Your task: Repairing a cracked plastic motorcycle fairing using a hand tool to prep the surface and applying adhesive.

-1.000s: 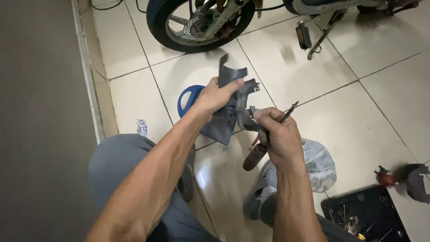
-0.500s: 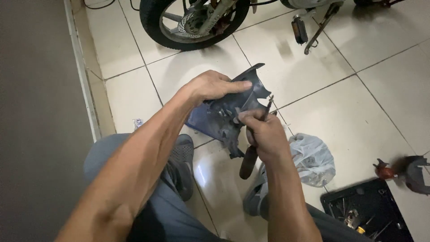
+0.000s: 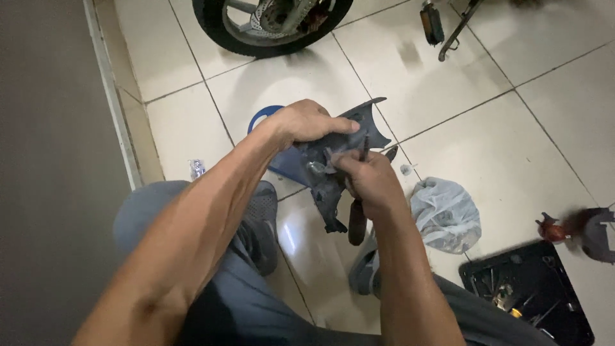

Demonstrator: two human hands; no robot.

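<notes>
My left hand (image 3: 307, 123) grips the top of a dark blue-grey plastic motorcycle panel (image 3: 343, 157), held tilted over the tiled floor in front of my knees. My right hand (image 3: 368, 182) presses against the panel's middle and holds a screwdriver (image 3: 357, 221), its dark handle hanging down below the hand and its thin shaft poking up beside the panel. A small metal fitting shows on the panel next to my right fingers.
A motorcycle wheel (image 3: 272, 25) stands at the top. A blue round object (image 3: 262, 118) lies behind the panel. A crumpled plastic bag (image 3: 445, 214) lies right of my hands, and a black tray of tools (image 3: 525, 295) sits at lower right. A grey wall (image 3: 45, 160) runs along the left.
The panel has been turned and lowered between my hands. My right hand with the screwdriver has moved in against the panel's middle, and the view has shifted slightly.
</notes>
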